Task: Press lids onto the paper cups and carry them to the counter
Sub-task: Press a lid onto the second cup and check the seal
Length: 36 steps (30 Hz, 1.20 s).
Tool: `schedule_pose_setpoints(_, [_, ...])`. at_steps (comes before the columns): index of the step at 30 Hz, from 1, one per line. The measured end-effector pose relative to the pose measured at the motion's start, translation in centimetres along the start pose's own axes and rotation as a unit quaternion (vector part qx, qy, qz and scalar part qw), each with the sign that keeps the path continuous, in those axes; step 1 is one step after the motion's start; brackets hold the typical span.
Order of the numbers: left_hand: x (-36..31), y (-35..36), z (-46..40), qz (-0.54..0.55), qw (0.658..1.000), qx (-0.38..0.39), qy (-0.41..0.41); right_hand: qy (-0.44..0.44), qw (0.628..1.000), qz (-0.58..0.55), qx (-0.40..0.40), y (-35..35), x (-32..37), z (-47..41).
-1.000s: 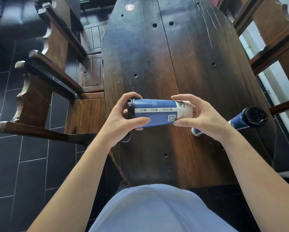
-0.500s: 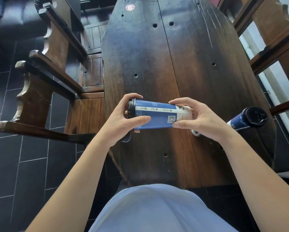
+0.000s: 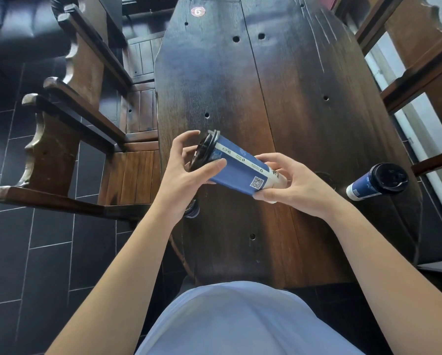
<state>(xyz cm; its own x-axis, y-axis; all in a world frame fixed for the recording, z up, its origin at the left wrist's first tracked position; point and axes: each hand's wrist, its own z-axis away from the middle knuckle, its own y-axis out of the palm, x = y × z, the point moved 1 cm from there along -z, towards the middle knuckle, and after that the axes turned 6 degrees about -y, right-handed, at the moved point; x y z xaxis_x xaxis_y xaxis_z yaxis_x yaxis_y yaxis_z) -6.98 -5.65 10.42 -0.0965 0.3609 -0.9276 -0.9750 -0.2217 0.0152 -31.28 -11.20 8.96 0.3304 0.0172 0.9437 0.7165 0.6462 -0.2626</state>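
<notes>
Paper cup [image 3: 236, 170], dark wooden table [image 3: 278, 85], tiled floor [image 3: 43, 252]

A single head-worn wide-angle view looks steeply down along the dark wooden table [image 3: 278, 103], close above the near end. The far end meets the frame's top edge; a wooden bench [image 3: 86, 103] flanks the left edge.

Glossy dark wood table [image 3: 291, 111], paper cup [image 3: 237, 170]

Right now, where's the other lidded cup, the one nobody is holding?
In the head view, the second blue cup stands on the wooden table near its right edge, right of the right hand, which holds the tilted cup together with the left hand.
</notes>
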Motion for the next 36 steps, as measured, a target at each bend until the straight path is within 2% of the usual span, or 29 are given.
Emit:
schedule_pose_setpoints(5, [-0.3, 0.2, -0.5, 0.043, 0.999, -0.011, -0.007, 0.007, 1.0, 0.016, 0.011, 1.7, 0.3, -0.4])
schedule_pose_setpoints(9, [-0.4, 0.5, -0.5, 0.07, 0.996, 0.012, -0.048, 0.009, 1.0, 0.007, 0.0, 3.0, 0.5, -0.7])
schedule_pose_setpoints(19, [-1.1, 1.4, -0.8, 0.055, 0.995, 0.031, -0.08, 0.038, 0.999, 0.031, 0.005, 6.5, 0.5, -1.3])
schedule_pose_setpoints(23, [-1.2, 1.3, -0.7, 0.036, 0.995, 0.05, -0.081, 0.039, 0.999, 0.002, 0.023, 5.6, 1.3, -1.3])
schedule_pose_setpoints(30, [-0.6, 1.3, -0.4, 0.02, 0.991, 0.09, -0.096, 0.024, 0.998, -0.055, -0.006, 1.2, 2.6, -2.4])
schedule_pose_setpoints(36, [-0.4, 1.4, -0.3, 0.031, 0.987, 0.121, -0.098, 0.01, 0.998, -0.06, -0.004, 0.7, 3.6, -2.9])
